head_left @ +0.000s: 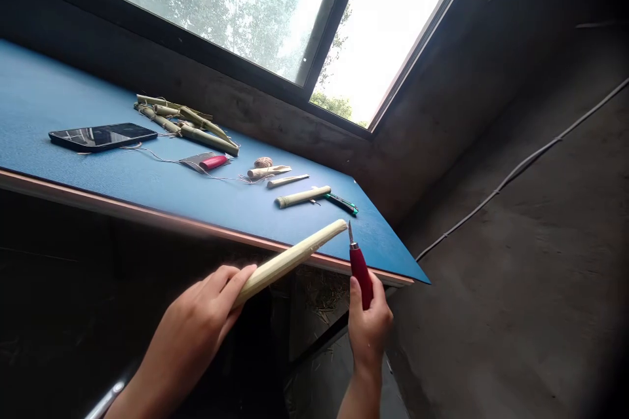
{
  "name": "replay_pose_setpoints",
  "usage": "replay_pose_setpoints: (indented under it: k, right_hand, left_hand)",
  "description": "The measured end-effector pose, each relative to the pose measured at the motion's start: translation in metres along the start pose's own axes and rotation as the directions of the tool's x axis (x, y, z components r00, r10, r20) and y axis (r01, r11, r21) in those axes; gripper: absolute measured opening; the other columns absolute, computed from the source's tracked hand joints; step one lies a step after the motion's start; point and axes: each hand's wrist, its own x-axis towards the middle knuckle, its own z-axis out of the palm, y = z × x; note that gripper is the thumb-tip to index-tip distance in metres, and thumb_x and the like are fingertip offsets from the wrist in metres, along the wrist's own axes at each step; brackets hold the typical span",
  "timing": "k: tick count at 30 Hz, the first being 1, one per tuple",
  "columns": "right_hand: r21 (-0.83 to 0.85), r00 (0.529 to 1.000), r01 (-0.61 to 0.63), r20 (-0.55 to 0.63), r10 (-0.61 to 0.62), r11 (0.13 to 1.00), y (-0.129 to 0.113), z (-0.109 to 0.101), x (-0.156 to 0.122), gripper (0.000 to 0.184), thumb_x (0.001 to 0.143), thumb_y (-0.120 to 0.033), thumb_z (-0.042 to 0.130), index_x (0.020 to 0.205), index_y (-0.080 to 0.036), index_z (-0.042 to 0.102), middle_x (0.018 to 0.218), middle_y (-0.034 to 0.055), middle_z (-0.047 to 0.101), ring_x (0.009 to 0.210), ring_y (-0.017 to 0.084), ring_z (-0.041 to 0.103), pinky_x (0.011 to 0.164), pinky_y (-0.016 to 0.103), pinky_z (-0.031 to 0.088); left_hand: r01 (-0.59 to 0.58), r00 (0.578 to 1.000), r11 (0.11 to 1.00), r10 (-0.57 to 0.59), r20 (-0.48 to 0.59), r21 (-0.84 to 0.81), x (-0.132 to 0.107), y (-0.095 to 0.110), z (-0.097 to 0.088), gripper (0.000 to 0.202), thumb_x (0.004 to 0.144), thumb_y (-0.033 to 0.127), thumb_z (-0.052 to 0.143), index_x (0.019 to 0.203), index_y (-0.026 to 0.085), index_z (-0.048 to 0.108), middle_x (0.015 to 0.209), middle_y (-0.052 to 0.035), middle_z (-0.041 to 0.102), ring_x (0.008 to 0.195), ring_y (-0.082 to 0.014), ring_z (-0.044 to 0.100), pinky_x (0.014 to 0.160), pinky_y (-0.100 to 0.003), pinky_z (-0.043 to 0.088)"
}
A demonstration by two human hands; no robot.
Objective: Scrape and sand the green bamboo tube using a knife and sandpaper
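My left hand (pixel 206 308) is closed round the lower end of a pale, peeled plant stalk (pixel 295 257), which slants up to the right in front of the table edge. My right hand (pixel 369 324) grips the dark red handle of a carving knife (pixel 361 272), its thumb along the handle. The knife's short pointed blade stands upright close beside the stalk's far tip; I cannot tell whether they touch. Behind the stalk's tip, a shorter cut stalk piece (pixel 303 197) lies on the table by a green and black pen (pixel 343 203).
On the blue table (pixel 98 177) lie a phone (pixel 103 136), a bundle of green stalks (pixel 206 137), a red-handled blade (pixel 213 162), thin string, small carved pieces (pixel 287 180) and a round patterned object (pixel 263 162). A window is behind; a cable (pixel 501 186) runs along the right wall.
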Motion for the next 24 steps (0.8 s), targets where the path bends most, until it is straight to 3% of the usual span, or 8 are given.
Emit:
replay_pose_setpoints:
  k: [2,5,9,11,14,18,22,24]
  right_hand:
    - [0.021,0.992,0.093,0.081,-0.095,0.995,0.0,0.002,-0.002,0.047,0.081,-0.051,0.052,0.111,-0.016,0.061,0.092,0.0086,0.067,0.079,0.023,0.063,0.065,0.03,0.05]
    - [0.173,0.901,0.292,0.281,-0.331,0.941,-0.001,0.005,-0.009,0.038,0.081,-0.044,0.057,0.108,-0.019,0.062,0.096,0.0069,0.067,0.083,0.021,0.063,0.071,0.029,0.05]
    - [0.185,0.983,0.182,-0.024,-0.18,0.966,-0.002,0.006,-0.016,0.036,0.086,-0.041,0.049,0.108,-0.015,0.059,0.087,0.0063,0.066,0.073,0.018,0.063,0.062,0.025,0.05]
    - [0.23,0.967,0.237,0.038,-0.252,0.944,-0.003,0.008,-0.018,0.036,0.086,-0.041,0.049,0.109,-0.016,0.059,0.087,0.0053,0.066,0.071,0.017,0.062,0.061,0.025,0.05]
    - [0.215,0.871,0.369,0.259,-0.417,0.904,-0.006,0.015,-0.019,0.035,0.083,-0.042,0.054,0.109,-0.019,0.061,0.094,0.0058,0.067,0.081,0.019,0.063,0.071,0.028,0.051]
    - [0.042,0.951,0.303,0.057,-0.305,0.952,-0.008,0.019,-0.017,0.036,0.085,-0.041,0.053,0.113,-0.017,0.059,0.095,0.0077,0.066,0.082,0.02,0.062,0.069,0.03,0.05]
    - [0.168,0.838,0.454,0.254,-0.483,0.875,-0.011,0.015,-0.016,0.035,0.083,-0.038,0.058,0.114,-0.023,0.059,0.1,0.0045,0.066,0.084,0.019,0.061,0.074,0.031,0.05]
    - [0.134,0.886,0.406,0.184,-0.425,0.904,-0.012,0.013,-0.016,0.036,0.085,-0.036,0.056,0.117,-0.023,0.057,0.103,0.0054,0.066,0.086,0.019,0.061,0.075,0.032,0.05]
  left_hand:
    - [-0.003,0.999,1.0,0.003,-0.051,0.0,0.0,-0.001,0.0,0.038,0.089,0.014,0.038,0.126,0.021,0.045,0.107,-0.005,0.059,0.081,-0.0196,0.06,0.066,-0.03,0.046]
    - [0.058,0.994,0.998,-0.059,-0.094,-0.018,0.001,-0.001,-0.003,0.034,0.09,0.019,0.04,0.123,0.02,0.047,0.106,-0.0056,0.059,0.084,-0.0214,0.061,0.067,-0.032,0.048]
    - [0.193,0.981,0.981,-0.192,0.036,-0.021,0.003,0.001,-0.006,0.03,0.088,0.023,0.044,0.117,0.02,0.051,0.101,-0.0063,0.061,0.087,-0.0243,0.06,0.071,-0.037,0.049]
    - [0.227,0.97,0.973,-0.222,0.101,-0.049,0.003,0.002,-0.005,0.03,0.088,0.023,0.044,0.117,0.019,0.051,0.102,-0.007,0.061,0.091,-0.0249,0.059,0.077,-0.04,0.049]
    - [0.22,0.969,0.967,-0.201,0.143,-0.131,0.002,0.005,-0.003,0.032,0.087,0.024,0.043,0.118,0.019,0.05,0.107,-0.0078,0.061,0.097,-0.0244,0.058,0.085,-0.041,0.048]
    - [0.162,0.981,0.961,-0.134,0.137,-0.223,0.001,0.009,-0.002,0.037,0.087,0.026,0.041,0.122,0.018,0.048,0.109,-0.0078,0.061,0.1,-0.0231,0.058,0.087,-0.038,0.048]
    - [0.132,0.99,0.932,-0.105,0.097,-0.337,0.0,0.011,-0.009,0.037,0.088,0.029,0.041,0.125,0.024,0.046,0.109,-0.0032,0.061,0.099,-0.0184,0.06,0.084,-0.028,0.049]
    - [0.155,0.986,0.917,-0.123,0.111,-0.366,-0.001,0.01,-0.013,0.037,0.088,0.03,0.042,0.125,0.026,0.045,0.106,-0.0009,0.061,0.093,-0.0163,0.062,0.078,-0.024,0.05]
